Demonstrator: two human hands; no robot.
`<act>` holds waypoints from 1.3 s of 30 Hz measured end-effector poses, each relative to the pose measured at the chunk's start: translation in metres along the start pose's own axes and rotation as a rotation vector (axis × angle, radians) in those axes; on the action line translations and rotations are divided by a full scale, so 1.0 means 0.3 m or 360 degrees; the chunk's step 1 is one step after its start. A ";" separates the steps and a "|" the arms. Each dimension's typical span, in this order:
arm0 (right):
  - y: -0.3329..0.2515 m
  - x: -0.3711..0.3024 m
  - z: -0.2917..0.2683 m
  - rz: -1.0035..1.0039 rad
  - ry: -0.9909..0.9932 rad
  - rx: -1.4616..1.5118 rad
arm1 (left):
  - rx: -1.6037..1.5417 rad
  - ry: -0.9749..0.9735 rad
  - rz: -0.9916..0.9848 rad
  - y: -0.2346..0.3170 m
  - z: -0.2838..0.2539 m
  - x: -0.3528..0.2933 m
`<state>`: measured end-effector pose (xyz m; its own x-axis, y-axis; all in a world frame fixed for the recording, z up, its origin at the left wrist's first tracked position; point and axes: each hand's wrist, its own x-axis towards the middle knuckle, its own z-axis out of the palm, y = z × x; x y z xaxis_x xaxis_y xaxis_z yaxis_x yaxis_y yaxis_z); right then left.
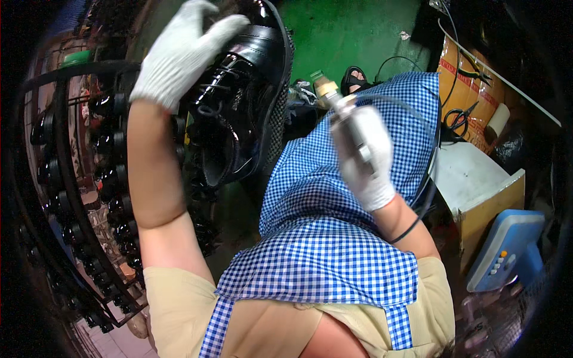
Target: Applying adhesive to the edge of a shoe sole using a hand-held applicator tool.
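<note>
My left hand (178,55), in a white knit glove, is at the upper left with its thumb against the side of a glossy black lace-up shoe (248,98). The shoe's toe points away from me and its opening faces me; some fingers are hidden behind it. My right hand (373,152), also gloved and blurred by motion, is wrapped round a metal spray gun (352,128) with a brass-coloured nozzle end. That nozzle points up and left, and apart from the shoe. A thin hose runs by the right forearm.
A black metal rack (71,209) with several shiny black shoes stands at left. On the right are scissors (458,122), pliers (474,74), a cardboard box (492,197) and a blue fan base with buttons (507,250). My blue checked apron (322,256) covers my lap above a green floor (358,36).
</note>
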<state>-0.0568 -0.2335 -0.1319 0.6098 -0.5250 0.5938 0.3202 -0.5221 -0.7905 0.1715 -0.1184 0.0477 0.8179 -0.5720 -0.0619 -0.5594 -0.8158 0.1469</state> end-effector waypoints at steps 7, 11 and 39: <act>0.093 0.016 -0.060 0.0081 -0.0297 -0.0350 | -0.0596 -0.0024 0.0583 -0.066 0.005 -0.508; 0.104 0.008 0.017 0.0573 -0.0672 -0.0040 | -0.0210 0.0011 0.0664 -0.101 0.126 -0.581; 0.016 0.199 0.036 0.0401 -0.0739 -0.0650 | -0.2643 0.2362 -0.2648 -1.156 1.024 -1.754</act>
<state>-0.0109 -0.2601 -0.1019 0.9082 -0.3678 0.1999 -0.1173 -0.6820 -0.7219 -0.1063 0.4391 -0.2740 0.1957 0.7732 -0.6032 -0.0050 0.6159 0.7878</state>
